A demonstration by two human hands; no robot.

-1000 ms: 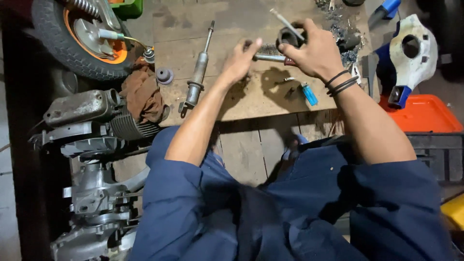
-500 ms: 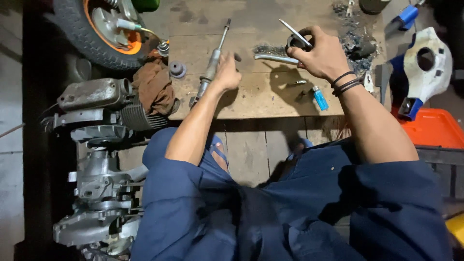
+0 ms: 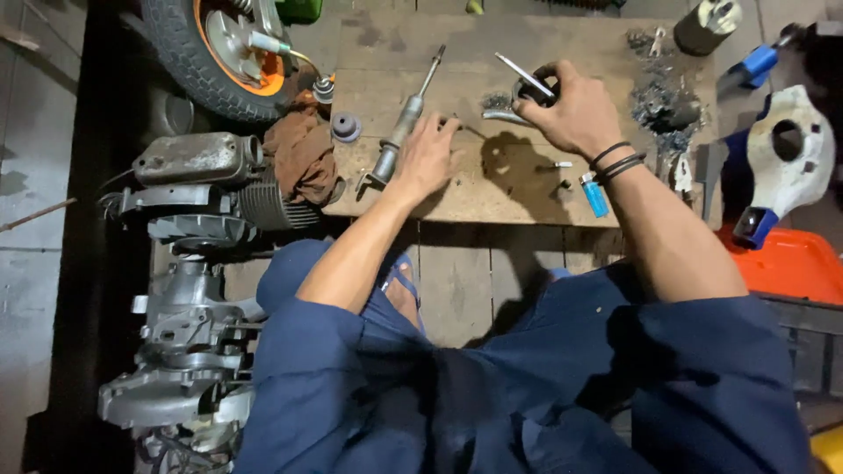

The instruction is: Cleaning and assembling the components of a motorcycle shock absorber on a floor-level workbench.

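A wheel, brown rag, blue lighter and engine block lie about.

One lighter, one wheel

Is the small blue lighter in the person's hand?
No, the small blue lighter lies on the worn wooden board beside the right wrist, while the right hand grips a thin metal rod.
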